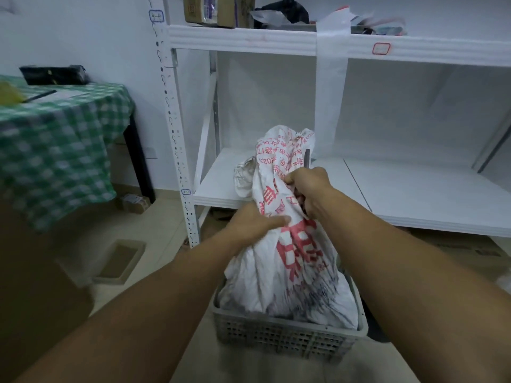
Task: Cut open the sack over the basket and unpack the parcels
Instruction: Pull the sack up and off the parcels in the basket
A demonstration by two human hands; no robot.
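Nearest, on the floor: a grey perforated basket (287, 338), with the white woven sack (287, 261), red-printed, standing upright in it, top bunched above. On its gathered neck, the left hand (254, 221), clasping from the left side, thumb laid across the fabric, other fingers hidden behind. Just above, the right hand (309, 189), clenched in a fist round a thin dark tool (307, 158), tip pointing up beside the bunched top, knuckles against the cloth. Blade or not: too blurred to tell.

Judged as the opening step: sack steadied over the basket, no cut visible, parcels hidden inside. Next move, probably: pull the neck taut with the left, bring the tip to the fabric or tie, slice away from the holding fingers, keep the sack over the basket to catch the contents. Risks: loose folds snagging, left thumb near the cutting line.

Close behind the sack: a white metal shelving rack (414, 189), a white plastic strip (330, 92) hanging from its upper shelf just behind the sack top, cardboard boxes (210, 9) above. To the left: a table under a green check cloth (55, 134), a small carton (132, 203) on the floor by its leg. Nothing between hands and sack.
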